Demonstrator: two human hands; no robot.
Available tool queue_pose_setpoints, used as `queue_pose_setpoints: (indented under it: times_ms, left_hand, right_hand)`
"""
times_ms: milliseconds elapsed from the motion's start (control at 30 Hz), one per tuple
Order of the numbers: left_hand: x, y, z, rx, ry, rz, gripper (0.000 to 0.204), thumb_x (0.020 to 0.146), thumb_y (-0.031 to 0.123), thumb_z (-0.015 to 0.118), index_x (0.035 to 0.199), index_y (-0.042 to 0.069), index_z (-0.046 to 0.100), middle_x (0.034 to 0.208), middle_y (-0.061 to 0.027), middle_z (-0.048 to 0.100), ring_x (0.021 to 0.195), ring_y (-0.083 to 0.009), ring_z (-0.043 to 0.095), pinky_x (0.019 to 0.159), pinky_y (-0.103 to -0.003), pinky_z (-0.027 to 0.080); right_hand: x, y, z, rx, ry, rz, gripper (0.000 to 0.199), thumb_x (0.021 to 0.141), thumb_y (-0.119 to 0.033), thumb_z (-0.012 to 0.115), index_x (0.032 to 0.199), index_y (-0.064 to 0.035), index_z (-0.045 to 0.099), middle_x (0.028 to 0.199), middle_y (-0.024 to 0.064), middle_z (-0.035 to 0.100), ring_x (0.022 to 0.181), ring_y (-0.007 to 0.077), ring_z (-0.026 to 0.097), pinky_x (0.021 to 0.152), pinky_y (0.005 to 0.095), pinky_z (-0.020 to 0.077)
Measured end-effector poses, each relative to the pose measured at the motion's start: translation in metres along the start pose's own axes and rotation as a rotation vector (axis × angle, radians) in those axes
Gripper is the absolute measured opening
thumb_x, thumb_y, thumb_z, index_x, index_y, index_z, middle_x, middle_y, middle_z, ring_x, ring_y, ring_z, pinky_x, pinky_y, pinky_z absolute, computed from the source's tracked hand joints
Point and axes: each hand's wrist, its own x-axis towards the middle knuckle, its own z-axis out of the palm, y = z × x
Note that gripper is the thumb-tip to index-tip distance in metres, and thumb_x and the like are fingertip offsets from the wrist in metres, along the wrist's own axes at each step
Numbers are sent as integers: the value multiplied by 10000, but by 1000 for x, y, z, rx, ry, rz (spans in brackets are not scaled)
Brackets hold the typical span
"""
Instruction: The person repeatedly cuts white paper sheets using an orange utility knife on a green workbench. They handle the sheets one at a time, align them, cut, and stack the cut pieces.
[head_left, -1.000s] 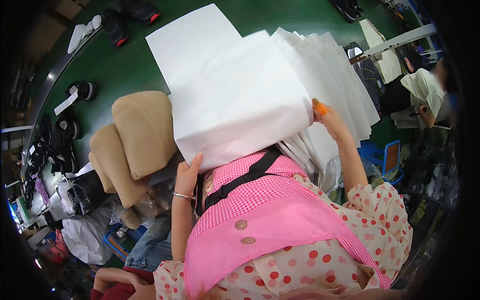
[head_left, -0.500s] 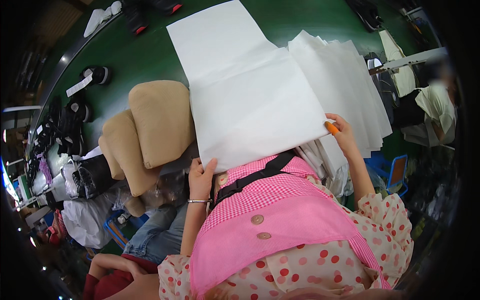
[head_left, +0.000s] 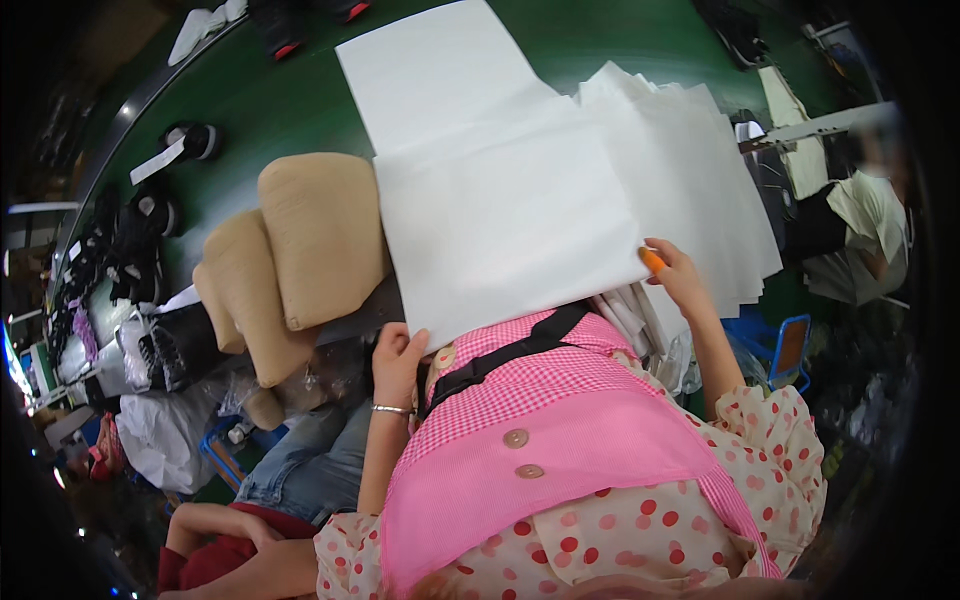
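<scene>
A large white sheet of paper [head_left: 510, 220] lies in front of me, its near edge at my pink checked apron. My left hand [head_left: 395, 365], with a bracelet at the wrist, is closed at the sheet's near left corner; the thumb lies along the corner and the fingers are partly hidden. Pinching the near right corner is my right hand [head_left: 682, 282], which wears an orange cover [head_left: 653, 262] on one digit. Another white sheet [head_left: 435, 75] reaches out beyond the far edge. To the right a fanned stack of white paper [head_left: 690, 180] lies partly under the front sheet.
Tan padded forms [head_left: 325, 240] stand at the left of the paper on the green table [head_left: 300, 110]. Black shoes [head_left: 195, 140] sit farther left. A seated person in jeans [head_left: 310, 465] is close on my left. At right are a blue-framed stool [head_left: 790, 350] and a metal bar [head_left: 820, 125].
The near right corner of the sheet and my right hand have shifted slightly left. My left hand has moved slightly left and down at its corner.
</scene>
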Motion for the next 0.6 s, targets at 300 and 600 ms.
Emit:
queue_pose_setpoints:
  times_ms: [300,600]
  left_hand:
    - [1,25,2,-359,-113,-197,382,889,122,665,1225,3,530,983,-73,641,770,-138,599,645,-259,517]
    - [12,96,41,-156,-233,94,397,940,115,573,1318,15,508,1080,-33,651,828,-93,594,676,-236,486]
  right_hand:
    - [13,-25,1,431,-216,277,190,940,-198,595,1022,-34,645,897,26,621,727,103,588,605,226,507]
    - [3,-61,-32,436,-51,-327,210,933,-130,566,1068,-26,689,956,-18,659,872,62,584,813,232,455]
